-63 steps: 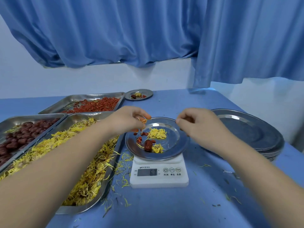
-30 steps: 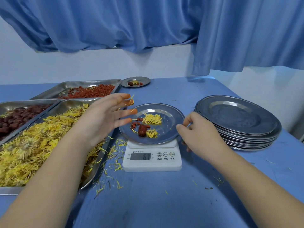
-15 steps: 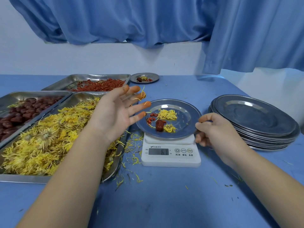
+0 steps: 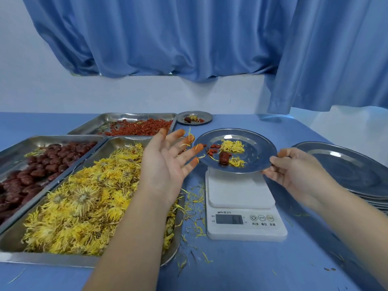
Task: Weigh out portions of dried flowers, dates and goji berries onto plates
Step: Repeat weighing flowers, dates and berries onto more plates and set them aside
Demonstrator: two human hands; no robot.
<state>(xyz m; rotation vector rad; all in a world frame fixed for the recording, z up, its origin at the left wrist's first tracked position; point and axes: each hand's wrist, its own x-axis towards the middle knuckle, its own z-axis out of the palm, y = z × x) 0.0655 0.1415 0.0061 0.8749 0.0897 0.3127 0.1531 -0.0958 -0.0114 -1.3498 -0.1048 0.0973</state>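
Flanking the held plate (image 4: 260,148): flower tray (image 4: 52,260) left; plate stack (image 4: 346,171) right; scale (image 4: 241,194) beneath

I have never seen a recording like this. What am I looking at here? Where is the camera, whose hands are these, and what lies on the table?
There is no machine: a person works with bare hands, and the camera sits on that person's head, looking forward and down. The left hand is open, fingertips stained orange, holding nothing. The right hand pinches the rim of a metal plate above a white scale; whether the plate rests on it I cannot tell. The plate carries yellow flowers, a date and goji berries. On the blue table lie a flower tray, a date tray and a goji tray. At the right is a stack of plates.
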